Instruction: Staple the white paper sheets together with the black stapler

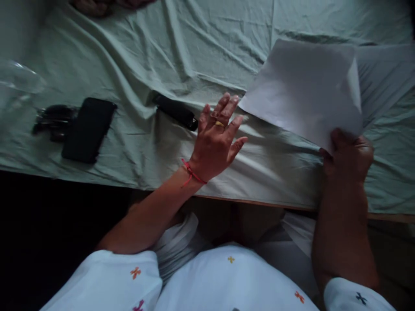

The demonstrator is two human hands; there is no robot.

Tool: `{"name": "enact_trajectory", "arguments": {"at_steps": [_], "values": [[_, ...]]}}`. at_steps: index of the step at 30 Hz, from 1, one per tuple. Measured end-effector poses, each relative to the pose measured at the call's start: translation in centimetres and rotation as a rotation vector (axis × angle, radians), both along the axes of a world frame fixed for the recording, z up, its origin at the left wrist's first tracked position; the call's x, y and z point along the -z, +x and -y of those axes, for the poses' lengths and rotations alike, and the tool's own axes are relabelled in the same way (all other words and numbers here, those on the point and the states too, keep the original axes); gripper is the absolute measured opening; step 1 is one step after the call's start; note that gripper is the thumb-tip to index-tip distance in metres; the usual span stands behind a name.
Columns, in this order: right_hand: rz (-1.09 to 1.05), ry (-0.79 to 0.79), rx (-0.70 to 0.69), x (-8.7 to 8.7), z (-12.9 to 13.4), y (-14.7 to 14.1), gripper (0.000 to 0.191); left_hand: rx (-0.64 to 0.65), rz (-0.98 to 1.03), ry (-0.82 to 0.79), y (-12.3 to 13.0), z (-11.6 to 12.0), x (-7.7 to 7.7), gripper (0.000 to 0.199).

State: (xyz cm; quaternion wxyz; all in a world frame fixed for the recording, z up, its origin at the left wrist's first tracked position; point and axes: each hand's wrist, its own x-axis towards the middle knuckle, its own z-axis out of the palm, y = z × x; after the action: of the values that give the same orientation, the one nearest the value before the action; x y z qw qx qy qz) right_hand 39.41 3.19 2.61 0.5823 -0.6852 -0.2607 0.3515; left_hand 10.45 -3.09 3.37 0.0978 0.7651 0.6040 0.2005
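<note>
My right hand (352, 153) pinches the near edge of a white sheet of paper (301, 86), which is lifted and curled at its right side. Partly beneath that sheet, a printed page (385, 82) with lines of text shows at the far right. With fingers spread, my left hand (218, 138) is over the cloth and holds nothing; a ring and a red thread bracelet are on it. Just left of its fingertips lies a long black object (177, 111) that looks like a stapler. The fingertips of my right hand are partly hidden by the paper.
A pale green, wrinkled cloth (136, 56) covers the table, whose front edge runs below my hands. On the left lie a black phone (89, 129) and dark glasses (56, 121). A clear plastic item (19, 77) sits farther left, and a dark bundle (94, 6) at the back.
</note>
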Motion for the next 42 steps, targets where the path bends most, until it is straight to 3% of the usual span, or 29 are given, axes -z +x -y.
{"name": "enact_trajectory", "arguments": {"at_steps": [6, 13, 19, 24, 28, 31, 33, 35, 37, 39, 42], "values": [[0.002, -0.001, -0.016, -0.1, -0.1, 0.7, 0.013, -0.021, -0.031, -0.065, -0.8, 1.1, 0.1, 0.057], [-0.064, -0.007, 0.009, -0.8, 0.2, 1.4, 0.015, 0.154, -0.206, -0.176, -2.6, 8.8, 3.7, 0.058], [-0.063, 0.011, -0.004, -0.3, 0.3, 1.6, 0.018, 0.016, -0.247, -0.102, -2.5, 12.6, 4.8, 0.057], [-0.097, 0.032, -0.024, 0.0, 0.2, 2.0, 0.025, -0.027, -0.185, -0.093, -2.5, 14.1, 4.2, 0.05], [-0.201, 0.057, -0.023, 0.0, -0.1, 2.4, 0.021, -0.101, 0.102, -0.105, -2.5, 12.0, 1.4, 0.031], [-0.252, 0.065, -0.01, -0.2, -0.2, 2.4, 0.014, -0.158, 0.479, -0.076, -1.5, 7.2, -1.0, 0.038], [-0.274, 0.071, 0.002, -0.4, -0.2, 2.2, 0.015, -0.118, 0.535, 0.028, 0.2, 3.3, -1.7, 0.04], [-0.288, 0.069, 0.018, -0.4, -0.3, 2.0, 0.017, 0.006, 0.447, 0.046, 2.6, 0.3, -1.1, 0.046], [-0.28, 0.059, 0.036, -0.4, -0.5, 2.0, 0.018, 0.16, 0.246, -0.021, 5.4, -0.9, 0.5, 0.054], [-0.267, 0.05, 0.052, -0.2, -0.7, 2.0, 0.018, 0.32, 0.051, -0.093, 7.9, 0.0, 2.6, 0.056], [-0.254, 0.045, 0.057, 0.1, -0.9, 2.2, 0.018, 0.494, -0.046, -0.014, 10.4, 3.6, 5.2, 0.062]]}}
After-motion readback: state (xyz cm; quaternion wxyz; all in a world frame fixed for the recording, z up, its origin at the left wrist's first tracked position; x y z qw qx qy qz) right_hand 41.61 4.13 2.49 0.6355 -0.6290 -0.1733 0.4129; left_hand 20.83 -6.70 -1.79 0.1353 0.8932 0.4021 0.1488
